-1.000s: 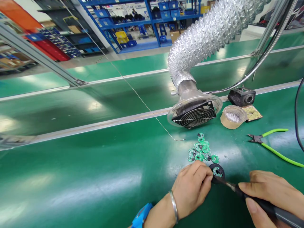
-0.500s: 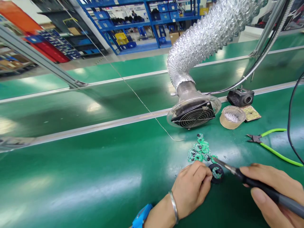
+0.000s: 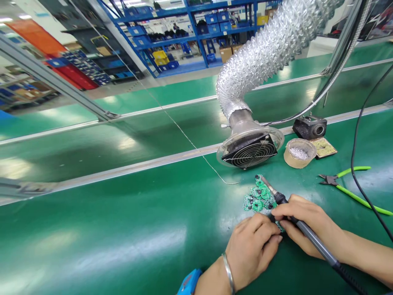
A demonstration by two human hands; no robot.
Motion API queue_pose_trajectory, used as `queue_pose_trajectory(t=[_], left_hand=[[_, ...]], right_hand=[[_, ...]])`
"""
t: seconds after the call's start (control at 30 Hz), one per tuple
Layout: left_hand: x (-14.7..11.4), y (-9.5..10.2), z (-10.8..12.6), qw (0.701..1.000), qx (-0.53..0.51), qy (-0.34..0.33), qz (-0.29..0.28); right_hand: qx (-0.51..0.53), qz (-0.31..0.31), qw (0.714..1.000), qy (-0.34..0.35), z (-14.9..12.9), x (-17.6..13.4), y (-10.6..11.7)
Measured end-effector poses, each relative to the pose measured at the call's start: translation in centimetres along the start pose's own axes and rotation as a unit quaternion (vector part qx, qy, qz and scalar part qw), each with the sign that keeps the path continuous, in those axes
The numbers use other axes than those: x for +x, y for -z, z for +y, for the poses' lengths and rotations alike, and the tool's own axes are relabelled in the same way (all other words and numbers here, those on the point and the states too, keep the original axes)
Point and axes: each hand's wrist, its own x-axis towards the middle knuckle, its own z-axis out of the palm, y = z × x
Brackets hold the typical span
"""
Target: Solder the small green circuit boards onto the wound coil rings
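Note:
A soldering iron (image 3: 310, 234) lies in the grip of my right hand (image 3: 313, 225), its metal tip pointing up and left over a small pile of round green circuit boards (image 3: 257, 196). My left hand (image 3: 253, 248) is closed, thumb and fingers pinching a black round holder (image 3: 272, 218) with a green circuit board (image 3: 278, 226) in it. Fingers of both hands meet at this holder and cover most of it. The solder wire (image 3: 211, 166) hangs down from above, and its loose end rests left of the pile.
A fume extractor head (image 3: 251, 153) on a foil duct (image 3: 264, 53) overhangs the bench behind the boards. To its right are a round tub of metallic bits (image 3: 299, 153), a sponge tray (image 3: 324, 147), a black iron stand (image 3: 310, 127) and green-handled cutters (image 3: 346, 184). The iron's black cable (image 3: 356, 143) crosses the cutters.
My right hand has moved left to the holder, swinging the iron's tip up and away from the board in it. My left hand stays at the holder.

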Motion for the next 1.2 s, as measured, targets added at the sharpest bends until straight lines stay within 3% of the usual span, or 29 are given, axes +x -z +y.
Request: queue_pose_trajectory(t=[0.1, 0.2, 0.27, 0.33, 0.4, 0.47, 0.73, 1.2], left_hand=[[0.2, -0.1, 0.8, 0.996, -0.061, 0.058, 0.012], [0.8, -0.2, 1.6, 0.972, -0.126, 0.199, 0.006], [1.3, -0.1, 1.9, 0.929, -0.192, 0.315, -0.025], [1.8, -0.1, 1.9, 0.866, -0.274, 0.414, -0.062], [2.1, -0.1, 1.7, 0.812, -0.334, 0.471, -0.084], [2.1, 0.0, 1.6, 0.792, -0.352, 0.491, -0.087], [1.1, 0.4, 1.7, 0.796, -0.355, 0.484, -0.078], [0.9, -0.3, 1.8, 0.854, -0.278, 0.434, -0.073]], right_hand=[[0.021, -0.013, 0.999, -0.021, 0.1, -0.1, 0.0], [0.03, -0.007, 0.999, -0.021, 0.3, -0.3, -0.1], [0.025, 0.014, 1.0, 0.006, 0.6, -0.4, -0.2], [0.017, 0.026, 0.998, 0.046, 0.8, -0.5, -0.3], [0.008, 0.021, 0.997, 0.08, 1.0, -0.6, -0.4], [-0.004, 0.017, 0.994, 0.105, 1.2, -0.8, -0.5], [-0.016, 0.005, 0.991, 0.132, 0.9, -1.1, -0.6], [-0.037, 0.041, 0.993, 0.106, -0.1, -1.2, 0.2]])
